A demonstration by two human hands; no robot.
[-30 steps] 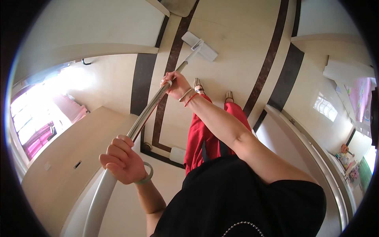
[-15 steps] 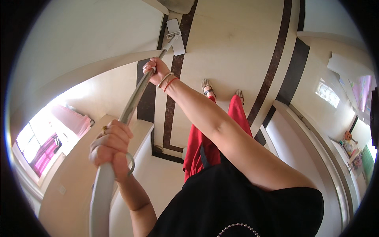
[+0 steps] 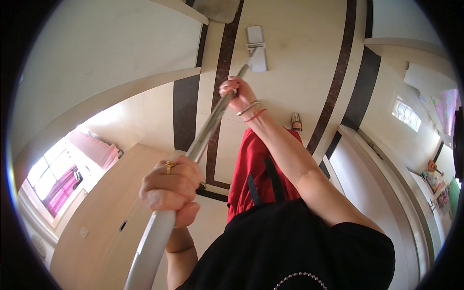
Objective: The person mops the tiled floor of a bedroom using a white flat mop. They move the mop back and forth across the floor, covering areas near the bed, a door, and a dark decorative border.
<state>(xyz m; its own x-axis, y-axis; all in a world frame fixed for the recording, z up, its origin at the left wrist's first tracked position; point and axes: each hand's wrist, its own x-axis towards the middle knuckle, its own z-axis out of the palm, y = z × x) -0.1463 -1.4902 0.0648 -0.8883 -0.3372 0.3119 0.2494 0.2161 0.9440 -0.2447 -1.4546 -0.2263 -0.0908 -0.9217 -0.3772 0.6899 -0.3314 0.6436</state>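
A flat mop slants across the view, its grey pole running from the lower left up to a white rectangular mop head. The head lies on the pale floor, just right of a dark stripe. My left hand, with a gold ring on one finger, is wrapped round the thick white upper end of the pole. Further down the pole, toward the mop head, my right hand grips it in a fist. A bangle and a red thread circle the right wrist.
Dark brown stripes border the pale tiled floor. At the upper left a white wall meets the floor, near a grey mat. My sandalled foot stands ahead. Doorways open on both sides; a window with pink curtains is at left.
The mop head has slid right, off the left dark stripe onto the pale floor. Both hands have swung right with the pole. One foot has become hidden behind the red trousers and arm.
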